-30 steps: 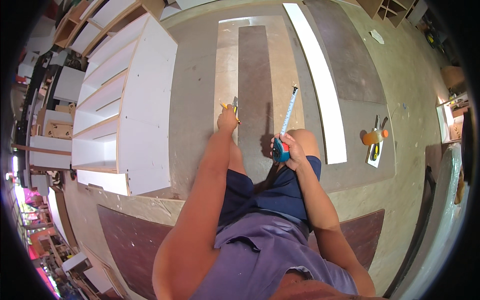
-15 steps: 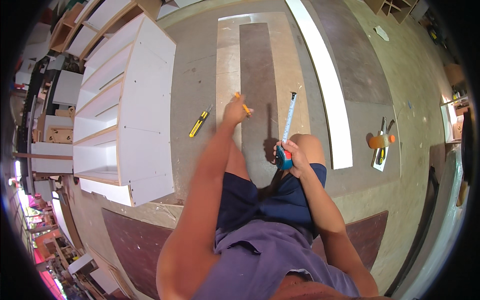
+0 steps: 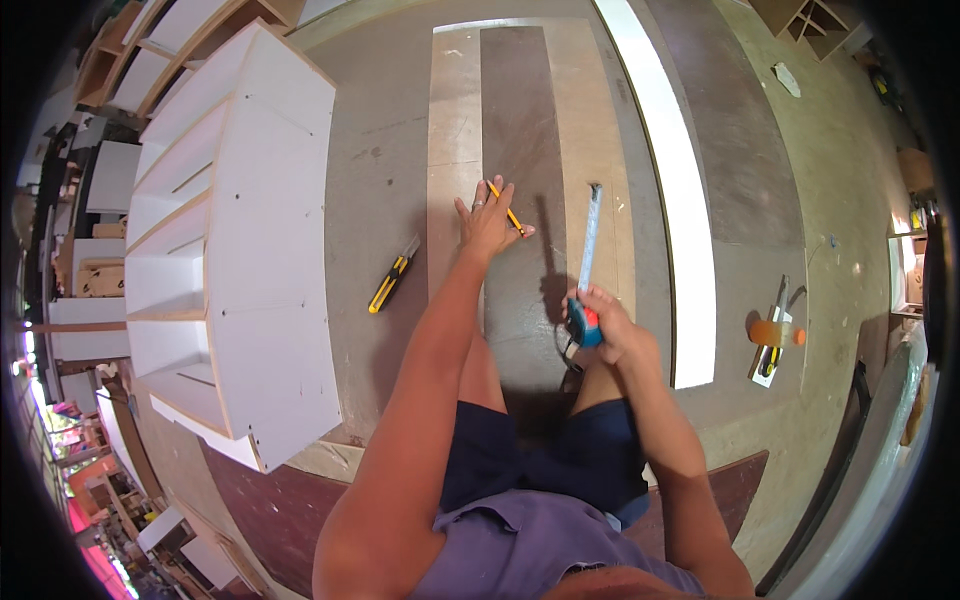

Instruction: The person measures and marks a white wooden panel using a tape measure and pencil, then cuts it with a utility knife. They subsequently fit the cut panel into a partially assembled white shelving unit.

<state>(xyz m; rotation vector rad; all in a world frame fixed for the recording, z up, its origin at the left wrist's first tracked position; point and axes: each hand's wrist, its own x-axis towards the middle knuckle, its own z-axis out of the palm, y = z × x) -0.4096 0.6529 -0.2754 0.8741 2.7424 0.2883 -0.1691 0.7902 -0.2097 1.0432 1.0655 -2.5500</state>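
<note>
Two tools are in hand: nearest, the right hand point(image 3: 612, 330) is closed around a blue tape measure point(image 3: 583, 322) above the knees, its blade run out along the dark board point(image 3: 520, 150). Farther out, the left hand point(image 3: 487, 222) lies flat on that board, fingers spread, a yellow pencil point(image 3: 505, 207) pinched between them. No pencil mark shows, so marking seems still to come; the yellow utility knife point(image 3: 393, 275) lies untouched beside the board.

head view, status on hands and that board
Left hand pins yellow pencil on long brown board. Right hand grips blue tape measure, blade extended. Yellow utility knife lies apart.
</note>
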